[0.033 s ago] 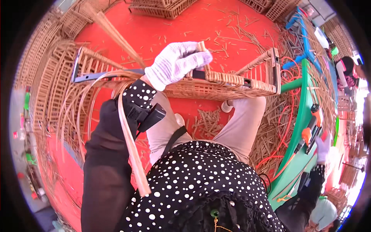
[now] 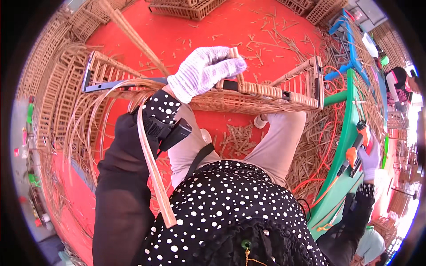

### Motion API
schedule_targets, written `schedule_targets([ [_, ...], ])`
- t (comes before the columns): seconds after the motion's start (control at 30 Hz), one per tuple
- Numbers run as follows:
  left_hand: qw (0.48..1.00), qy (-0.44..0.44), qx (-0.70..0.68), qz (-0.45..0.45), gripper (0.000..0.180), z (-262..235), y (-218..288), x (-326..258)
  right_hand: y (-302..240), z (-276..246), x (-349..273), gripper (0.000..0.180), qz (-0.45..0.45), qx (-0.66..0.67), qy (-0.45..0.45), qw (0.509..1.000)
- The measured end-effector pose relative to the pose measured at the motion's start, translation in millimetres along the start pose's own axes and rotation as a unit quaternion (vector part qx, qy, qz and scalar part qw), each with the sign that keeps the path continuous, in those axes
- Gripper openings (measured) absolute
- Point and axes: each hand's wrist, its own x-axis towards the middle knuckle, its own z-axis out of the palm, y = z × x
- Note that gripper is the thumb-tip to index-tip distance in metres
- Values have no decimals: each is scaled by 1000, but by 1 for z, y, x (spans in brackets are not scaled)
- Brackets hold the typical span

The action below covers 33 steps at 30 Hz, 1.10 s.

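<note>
One gloved left hand (image 2: 205, 71) had its fingers clenched on the woven rattan frame (image 2: 248, 95), while the right hand (image 2: 368, 158) gripped an orange tool (image 2: 355, 153); a loosened grip could have tipped the frame off the knees.

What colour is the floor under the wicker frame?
Red, littered with cane offcuts; the floor shows best in the head view, beyond the wicker frame.

One head-worn fisheye view — looking steeply down, close over lap and red floor (image 2: 248, 26).
</note>
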Motion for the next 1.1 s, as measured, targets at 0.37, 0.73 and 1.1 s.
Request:
schedule_targets([
  [0.37, 997, 10, -67, -32, 23, 7, -4, -20, -318, 40, 48, 67, -445, -102, -162, 875],
  [0.73, 996, 11, -80, -28, 23, 5, -10, -21, -341, 45, 50, 53, -478, -119, -194, 849],
  [1.1, 986, 80, -143, -30, 25, 4, -17, -17, -326, 47, 44, 54, -419, -77, -160, 891],
])
